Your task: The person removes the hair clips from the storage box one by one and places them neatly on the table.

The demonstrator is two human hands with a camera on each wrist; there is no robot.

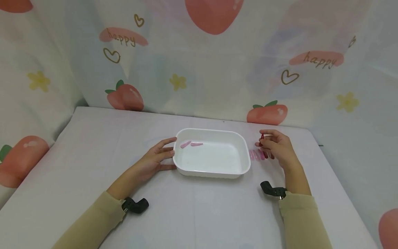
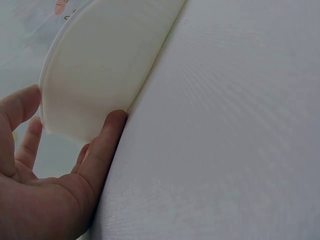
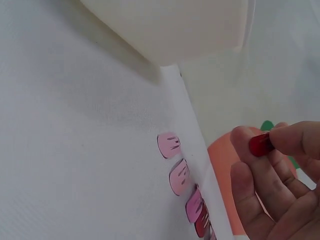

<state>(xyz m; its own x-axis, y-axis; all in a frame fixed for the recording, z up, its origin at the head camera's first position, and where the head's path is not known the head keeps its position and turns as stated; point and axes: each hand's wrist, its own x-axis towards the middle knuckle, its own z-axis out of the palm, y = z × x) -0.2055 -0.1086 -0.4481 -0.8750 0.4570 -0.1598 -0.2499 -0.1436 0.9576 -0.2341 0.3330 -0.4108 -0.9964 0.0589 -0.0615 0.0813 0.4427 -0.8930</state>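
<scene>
A white rectangular plastic tray (image 1: 214, 174) stands mid-table. My left hand (image 1: 152, 159) touches its left end with spread, fairly straight fingers; in the left wrist view, fingertips (image 2: 117, 116) meet the outer wall. Two pink snap hair clips (image 1: 196, 144) lie inside the tray at its left. Right of the tray, my right hand (image 1: 281, 148) pinches a red snap hair clip (image 3: 261, 144) between thumb and finger, raised above the table. Below that hand runs a row of several hair clips, from a pale pink clip (image 3: 169, 145) to a dark red clip (image 3: 202, 222); the hand partly hides the row.
A white cloth (image 1: 174, 214) covers the table. Behind it hangs a curtain (image 1: 211, 69) printed with peaches, hearts and flowers. A black device (image 1: 135, 205) is strapped at the left wrist, and a similar device (image 1: 273, 189) at the right.
</scene>
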